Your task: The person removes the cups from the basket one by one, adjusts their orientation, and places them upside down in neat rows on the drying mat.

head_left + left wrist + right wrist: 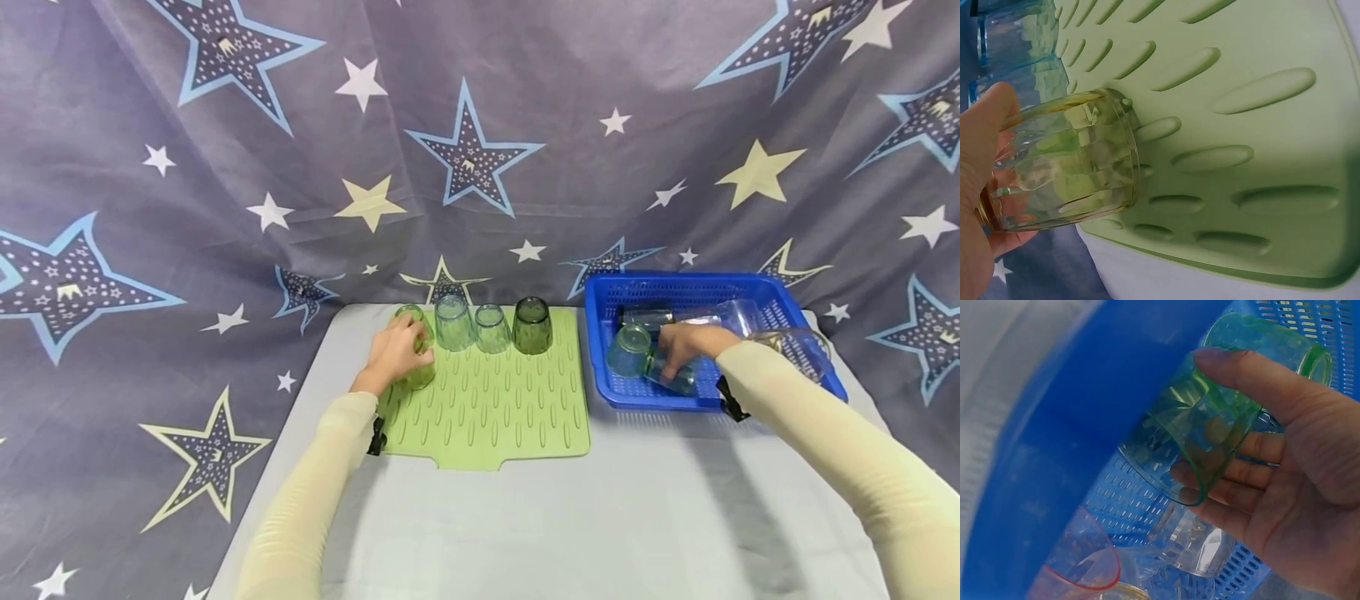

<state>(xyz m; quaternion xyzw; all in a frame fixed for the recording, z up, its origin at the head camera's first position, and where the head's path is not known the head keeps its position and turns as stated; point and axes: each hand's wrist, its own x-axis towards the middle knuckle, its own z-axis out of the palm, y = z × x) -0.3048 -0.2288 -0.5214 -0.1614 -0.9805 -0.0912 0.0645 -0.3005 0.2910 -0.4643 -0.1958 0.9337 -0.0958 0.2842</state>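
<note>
On the left of the light green drying mat (487,400), my left hand (393,354) grips a clear yellow-tinted drinking glass (1072,162). That glass is upside down, its rim at the mat's ridges and its bottom toward my palm. Green glass shows just beyond those fingers in the head view. Inside the blue basket (656,402), my right hand (693,343) holds a green-tinted glass (1225,440), thumb on one side and fingers on the other. A second green glass (630,350) lies right beside it.
Along the mat's back edge stand two blue glasses (453,325) (492,329) and a dark green glass (532,327), bottoms up. More clear glasses (738,317) lie in the basket, one with a red rim (1094,562). A star-patterned cloth (480,233) hangs behind the table.
</note>
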